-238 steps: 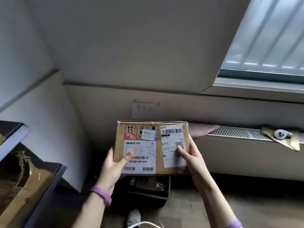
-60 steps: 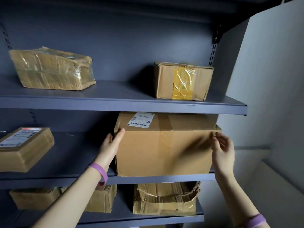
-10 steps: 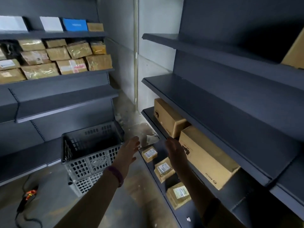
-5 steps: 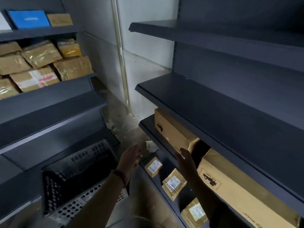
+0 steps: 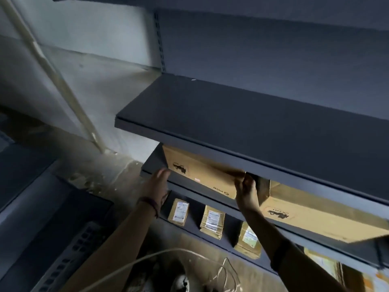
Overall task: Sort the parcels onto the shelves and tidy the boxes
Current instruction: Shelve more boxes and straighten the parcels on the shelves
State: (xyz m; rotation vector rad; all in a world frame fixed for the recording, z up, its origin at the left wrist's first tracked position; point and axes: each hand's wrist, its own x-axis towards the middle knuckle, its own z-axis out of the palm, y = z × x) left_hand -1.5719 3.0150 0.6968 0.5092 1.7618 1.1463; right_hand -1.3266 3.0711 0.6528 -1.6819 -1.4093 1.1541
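A long brown cardboard box (image 5: 202, 175) lies on the second dark shelf (image 5: 189, 187) from the bottom, under a bare upper shelf (image 5: 242, 123). My right hand (image 5: 246, 191) grips the box's right end, fingers curled round its top corner. My left hand (image 5: 157, 185) is at the box's left end with straight fingers, close to its lower corner; contact is unclear. A second, larger brown box (image 5: 315, 216) lies just right of the first on the same shelf.
Three small labelled parcels (image 5: 179, 211), (image 5: 211, 222), (image 5: 248, 240) stand on the bottom shelf below. A dark plastic crate (image 5: 69, 239) sits on the floor at the left. A white cable (image 5: 147, 258) loops at the bottom. A pale pipe (image 5: 63, 87) runs down the wall.
I have stepped closer and both hands rose from the low parcels to the long box, the right one taking hold of its right end.
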